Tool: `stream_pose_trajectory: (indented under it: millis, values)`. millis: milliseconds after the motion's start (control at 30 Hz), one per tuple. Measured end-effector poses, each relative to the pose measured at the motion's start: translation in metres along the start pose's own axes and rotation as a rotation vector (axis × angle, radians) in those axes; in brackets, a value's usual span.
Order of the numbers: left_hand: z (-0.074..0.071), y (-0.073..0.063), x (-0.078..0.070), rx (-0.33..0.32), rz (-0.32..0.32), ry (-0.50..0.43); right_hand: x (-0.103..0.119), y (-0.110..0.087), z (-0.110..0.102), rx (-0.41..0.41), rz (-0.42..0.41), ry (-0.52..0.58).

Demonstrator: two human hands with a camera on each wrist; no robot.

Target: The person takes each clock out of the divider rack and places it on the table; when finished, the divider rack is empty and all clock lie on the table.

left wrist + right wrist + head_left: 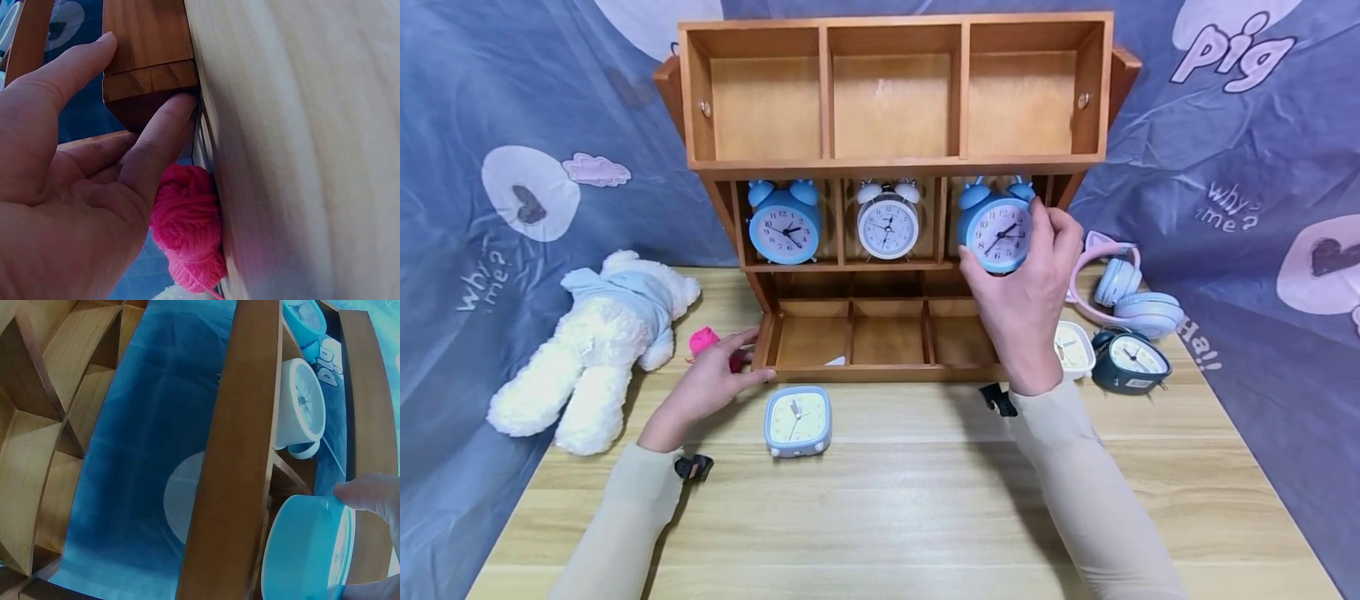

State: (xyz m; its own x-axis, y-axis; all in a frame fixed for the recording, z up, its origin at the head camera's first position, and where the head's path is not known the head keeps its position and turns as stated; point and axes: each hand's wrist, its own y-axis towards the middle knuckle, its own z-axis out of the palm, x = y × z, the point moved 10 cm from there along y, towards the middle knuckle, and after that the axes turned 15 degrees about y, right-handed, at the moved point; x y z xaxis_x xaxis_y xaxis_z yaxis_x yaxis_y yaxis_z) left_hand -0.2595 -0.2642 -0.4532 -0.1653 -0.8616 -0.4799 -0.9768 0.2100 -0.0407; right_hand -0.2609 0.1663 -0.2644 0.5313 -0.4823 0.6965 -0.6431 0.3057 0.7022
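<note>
My right hand [1028, 287] grips a blue twin-bell alarm clock [996, 227] at the right compartment of the wooden shelf's [868, 374] middle tier. Its thumb is at the clock's lower left, its fingers at the upper right. The right wrist view shows the blue clock [294, 550] beside the shelf board [231, 450]. My left hand [713, 379] holds the shelf's lower left front corner; in the left wrist view, the thumb and index finger lie on two sides of that corner [150, 78]. A blue twin-bell clock [785, 225] and a white one [887, 225] stand in the other middle compartments.
A light-blue square clock [798, 421] stands before the shelf. Pink yarn [186, 215] lies beside my left hand, a white plush bear [602, 337] further left. At right are a white clock [1077, 350], a dark green clock [1127, 362] and headphones [1142, 310].
</note>
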Motion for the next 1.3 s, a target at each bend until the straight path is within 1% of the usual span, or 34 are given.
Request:
stream_pose_trajectory:
  millis: [267,500,667,1100,1300]
  values:
    - [-0.001,0.0,-0.002,0.003,-0.003,0.009,0.007,-0.005,-0.003,0.058,-0.006,-0.024]
    - [-0.001,0.0,0.0,0.003,-0.001,0.008,0.007,-0.014,-0.005,0.071,0.033,0.017]
    - [0.0,-0.001,0.0,0.007,0.0,0.008,0.007,-0.024,-0.005,0.092,0.053,0.025]
    - [0.0,-0.002,0.0,0.006,-0.004,0.016,0.008,-0.051,0.003,0.204,0.06,0.008]
    - [0.0,-0.002,-0.001,-0.001,0.004,0.021,0.011,-0.061,0.007,0.264,0.034,-0.009]
